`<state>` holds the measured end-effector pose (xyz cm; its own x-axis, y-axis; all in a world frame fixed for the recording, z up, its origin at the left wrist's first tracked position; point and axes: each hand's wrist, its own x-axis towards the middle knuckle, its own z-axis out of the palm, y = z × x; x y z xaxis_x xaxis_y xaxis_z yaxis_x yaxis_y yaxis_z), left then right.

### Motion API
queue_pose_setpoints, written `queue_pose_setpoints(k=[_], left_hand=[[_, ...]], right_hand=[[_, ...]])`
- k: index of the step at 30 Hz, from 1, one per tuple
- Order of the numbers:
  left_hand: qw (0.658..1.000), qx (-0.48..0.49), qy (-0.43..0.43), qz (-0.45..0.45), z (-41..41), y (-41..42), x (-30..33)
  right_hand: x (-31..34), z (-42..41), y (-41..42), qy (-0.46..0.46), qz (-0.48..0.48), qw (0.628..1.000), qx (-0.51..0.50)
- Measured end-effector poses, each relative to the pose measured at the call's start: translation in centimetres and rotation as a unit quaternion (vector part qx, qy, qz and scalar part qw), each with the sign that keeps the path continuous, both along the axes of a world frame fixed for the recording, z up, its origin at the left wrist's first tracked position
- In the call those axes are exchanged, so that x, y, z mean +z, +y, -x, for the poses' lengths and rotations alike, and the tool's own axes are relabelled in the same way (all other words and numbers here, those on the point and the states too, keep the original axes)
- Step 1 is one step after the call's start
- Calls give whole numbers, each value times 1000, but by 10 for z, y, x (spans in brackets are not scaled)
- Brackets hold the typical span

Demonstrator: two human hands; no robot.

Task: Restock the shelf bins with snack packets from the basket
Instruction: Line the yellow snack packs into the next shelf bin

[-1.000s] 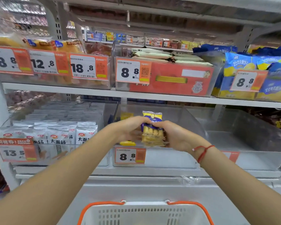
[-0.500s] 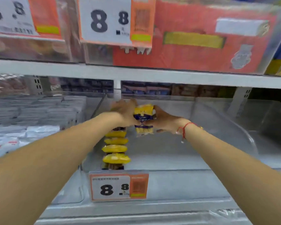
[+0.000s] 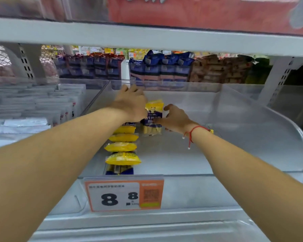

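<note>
So, both hands deep in the clear shelf bin (image 3: pixel 262 123) right now.

My right hand (image 3: pixel 176 119) has its grip pinched on a yellow-and-purple snack packet (image 3: pixel 153 117), standing upright near the back; left hand (image 3: pixel 131 103) rests flat against its left side (fingers straight). A row of packets (image 3: pixel 122 147) sits just left, behind the price tag (image 3: pixel 124 195).

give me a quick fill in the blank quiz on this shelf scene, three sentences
1. The upright packet stands between the left hand and the ____ hand.
2. The orange price tag on the clear bin reads ____.
3. The red string is tied around the ____ wrist.

Missing words: right; 8.8; right
</note>
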<state>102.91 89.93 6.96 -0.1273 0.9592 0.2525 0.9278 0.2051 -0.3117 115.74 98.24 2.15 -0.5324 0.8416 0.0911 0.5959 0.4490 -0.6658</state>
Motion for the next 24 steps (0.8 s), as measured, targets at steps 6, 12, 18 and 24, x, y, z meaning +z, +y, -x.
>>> queue_pose_setpoints(k=[6, 12, 18, 24], left_hand=[[993, -55, -62, -88, -7, -5, 4], [992, -20, -83, -97, -8, -6, 3], [992, -33, -89, -81, -8, -7, 2], [992, -34, -79, -97, -7, -6, 1]], right_hand=[[-1, 17, -5, 69, 66, 995, -32], [-5, 27, -4, 107, 188, 976, -15], [-4, 18, -8, 66, 185, 980, -25], [0, 13, -17, 92, 230, 969, 17]])
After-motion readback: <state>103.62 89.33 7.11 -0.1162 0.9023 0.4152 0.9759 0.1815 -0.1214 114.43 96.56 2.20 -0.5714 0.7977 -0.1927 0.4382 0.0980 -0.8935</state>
